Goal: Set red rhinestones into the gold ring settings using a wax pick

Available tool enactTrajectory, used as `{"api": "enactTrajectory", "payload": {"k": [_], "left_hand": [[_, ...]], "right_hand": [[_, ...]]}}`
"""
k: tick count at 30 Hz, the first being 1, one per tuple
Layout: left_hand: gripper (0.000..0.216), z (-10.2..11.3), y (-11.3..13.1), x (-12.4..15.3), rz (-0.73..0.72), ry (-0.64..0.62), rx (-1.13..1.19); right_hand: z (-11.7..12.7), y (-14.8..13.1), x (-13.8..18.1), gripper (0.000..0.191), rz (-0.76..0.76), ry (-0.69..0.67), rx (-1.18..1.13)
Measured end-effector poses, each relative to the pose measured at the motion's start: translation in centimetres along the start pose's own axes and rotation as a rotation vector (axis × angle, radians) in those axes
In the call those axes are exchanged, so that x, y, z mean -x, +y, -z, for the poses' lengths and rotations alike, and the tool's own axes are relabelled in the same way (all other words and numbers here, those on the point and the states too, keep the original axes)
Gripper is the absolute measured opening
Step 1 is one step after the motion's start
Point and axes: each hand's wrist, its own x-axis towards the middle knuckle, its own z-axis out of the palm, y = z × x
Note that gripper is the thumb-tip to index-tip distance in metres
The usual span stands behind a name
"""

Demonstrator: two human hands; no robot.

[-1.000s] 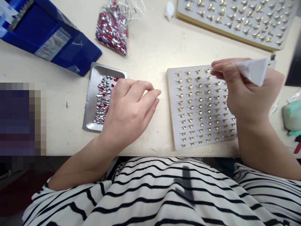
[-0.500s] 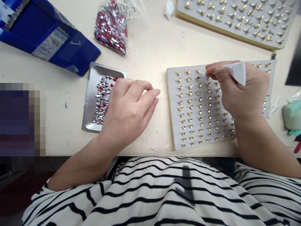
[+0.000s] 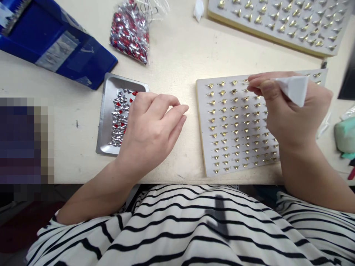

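Observation:
My left hand (image 3: 155,129) hovers over the right side of a shallow metal tray (image 3: 108,111), its fingers bent and drawn together. What they hold, if anything, is hidden. In the tray lie silver and red stones (image 3: 119,118), partly covered by that hand. My right hand (image 3: 291,107) is closed on a white cone-shaped pouch (image 3: 296,90), its narrow end toward the fingertips. Those fingertips are at the upper rows of a pale foam board (image 3: 203,129). Gold rings (image 3: 224,101) with heart-shaped or triangular tops stand in rows in it; my hand hides some at the right.
A clear bag (image 3: 130,35) of red and silver stones lies behind the tray. A blue box (image 3: 69,48) stands at upper left. Another ring board (image 3: 263,33) occupies the upper right, near a white scrap (image 3: 198,10). A greenish bundle (image 3: 345,135) sits at far right.
My right hand has moved a little to the right along the upper rows with the white pouch, which is tilted differently. The left hand has stayed in place.

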Motion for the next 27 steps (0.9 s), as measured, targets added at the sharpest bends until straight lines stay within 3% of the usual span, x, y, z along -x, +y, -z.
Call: {"api": "enactTrajectory", "payload": {"k": [10,20,27], "left_hand": [[0.025,0.0,0.1,0.0,0.005,-0.017,0.0],[0.025,-0.1,0.0,0.0,0.012,-0.015,0.017],[0.021,-0.4,-0.3,0.0,-0.03,0.035,-0.049]], "right_hand": [[-0.4,-0.4,0.2,0.02,0.046,0.153,-0.111],[-0.3,0.3,1.1,0.019,0.065,-0.01,-0.025],[-0.5,0.3,0.9,0.019,0.03,-0.031,0.023]]}}
